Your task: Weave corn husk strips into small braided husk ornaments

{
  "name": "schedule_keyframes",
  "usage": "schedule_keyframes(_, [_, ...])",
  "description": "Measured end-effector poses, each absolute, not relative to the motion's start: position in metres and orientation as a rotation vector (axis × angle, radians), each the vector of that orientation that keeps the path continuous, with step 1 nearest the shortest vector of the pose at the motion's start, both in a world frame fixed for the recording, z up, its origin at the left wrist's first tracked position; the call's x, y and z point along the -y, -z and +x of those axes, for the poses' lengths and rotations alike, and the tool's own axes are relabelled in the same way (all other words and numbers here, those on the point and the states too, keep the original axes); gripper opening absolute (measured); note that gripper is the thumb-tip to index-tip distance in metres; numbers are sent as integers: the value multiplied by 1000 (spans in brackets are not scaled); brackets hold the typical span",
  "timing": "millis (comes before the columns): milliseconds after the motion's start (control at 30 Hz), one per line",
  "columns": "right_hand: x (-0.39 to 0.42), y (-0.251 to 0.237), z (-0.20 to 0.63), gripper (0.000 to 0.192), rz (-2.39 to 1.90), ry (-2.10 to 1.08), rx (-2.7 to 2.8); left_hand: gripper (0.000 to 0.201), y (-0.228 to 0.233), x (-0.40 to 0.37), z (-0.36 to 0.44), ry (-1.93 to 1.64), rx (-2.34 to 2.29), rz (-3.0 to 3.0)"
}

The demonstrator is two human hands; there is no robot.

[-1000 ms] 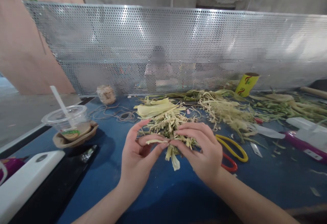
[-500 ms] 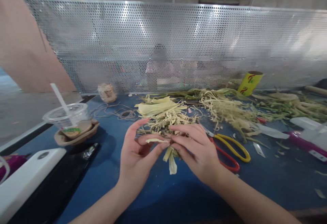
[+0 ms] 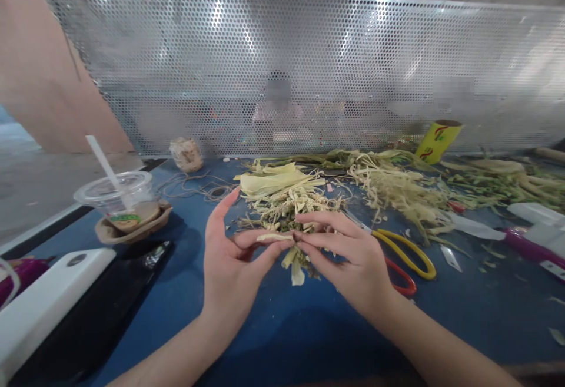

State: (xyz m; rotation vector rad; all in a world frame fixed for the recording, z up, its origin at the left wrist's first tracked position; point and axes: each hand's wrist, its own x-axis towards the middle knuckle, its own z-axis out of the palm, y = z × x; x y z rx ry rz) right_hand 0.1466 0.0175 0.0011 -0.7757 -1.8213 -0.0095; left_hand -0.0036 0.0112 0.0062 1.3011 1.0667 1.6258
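Note:
Between the thumb and fingers of my left hand (image 3: 238, 257) is a thin pale strip of dried husk (image 3: 273, 237). My right hand (image 3: 344, 251) pinches the strip's right end, its fingertips meeting those of the left. The left index finger stands up, apart from the rest. Just behind the fingers lies a heap of dried flower-like husk pieces (image 3: 304, 201), with a short piece of husk (image 3: 297, 274) sticking out below the fingertips. Broad pale husk leaves (image 3: 273, 182) rest at the heap's far side. Scissors with yellow and red handles (image 3: 410, 254) lie beside my right hand, partly hidden by it.
A plastic cup with a straw (image 3: 121, 201) stands in a cardboard holder at left, near a black phone (image 3: 115, 304) and a white device (image 3: 57, 304). Husk shreds (image 3: 392, 187), a yellow tube (image 3: 439, 141) and a purple-handled glue gun (image 3: 529, 251) are at right. A perforated metal screen (image 3: 309, 51) closes the back.
Both hands keep their pinch on the strip, which now lies flatter. The left index finger has swung slightly left. The whole view has tilted down a little.

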Motion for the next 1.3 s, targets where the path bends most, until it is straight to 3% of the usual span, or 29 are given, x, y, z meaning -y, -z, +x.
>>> schedule_keyframes(267, [-17, 0, 151, 12, -772, 183, 1844, 91, -5, -12, -4, -1582, -1021, 1255])
schedule_keyframes(567, [-18, 1, 158, 12, -750, 346, 1950, 82, -6, -13, -5, -1499, -1041, 1235])
schedule_keyframes(833, [-17, -5, 157, 19, -720, 175, 1885, 71, -5, -11, -5, -1478, -916, 1288])
schedule_keyframes(1300, [-15, -5, 156, 12, -709, 249, 1857, 69, -4, -11, -6, -1557, -970, 1336])
